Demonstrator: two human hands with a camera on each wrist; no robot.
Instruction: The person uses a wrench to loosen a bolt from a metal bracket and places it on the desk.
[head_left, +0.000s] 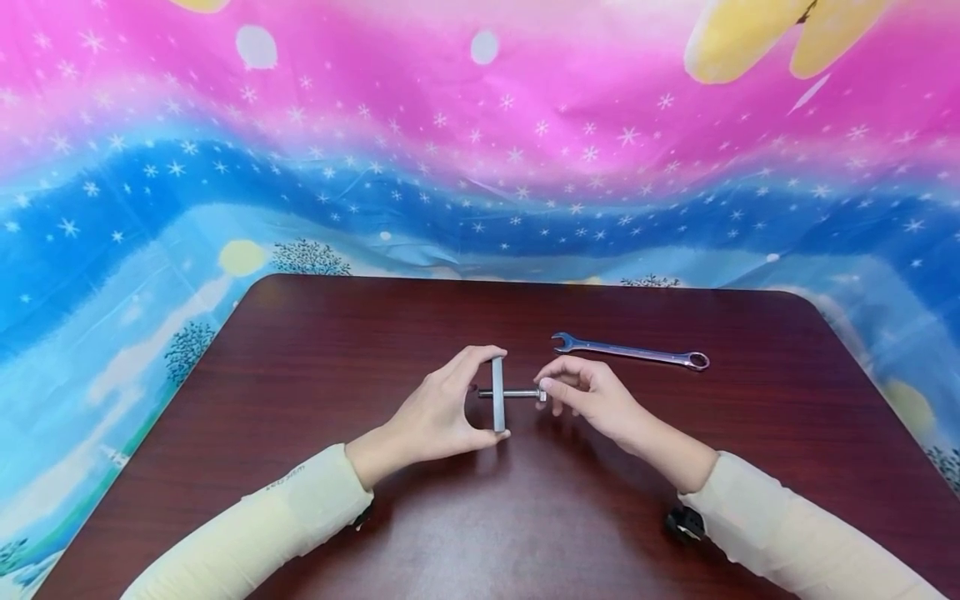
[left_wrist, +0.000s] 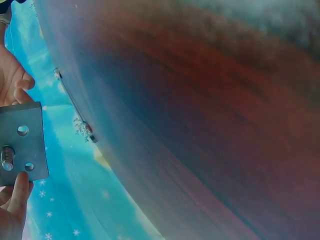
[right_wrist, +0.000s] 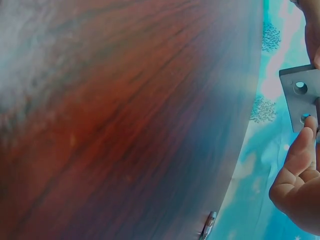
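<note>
We see the left hand (head_left: pixel 442 406) pinching the plate (head_left: pixel 498 408), the right hand (head_left: pixel 598 402) the bolt (head_left: pixel 521 392) through it (over the desk (head_left: pixel 352 342), inside its far edge). A loosened pinch could tilt the bolt.

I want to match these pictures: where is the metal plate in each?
Head: metal plate, below centre, edge-on.
Left wrist: metal plate, left edge, partly cut off.
Right wrist: metal plate, right edge, partly cut off.
Shared landmark: the wrench, only one end showing in the right wrist view.
</note>
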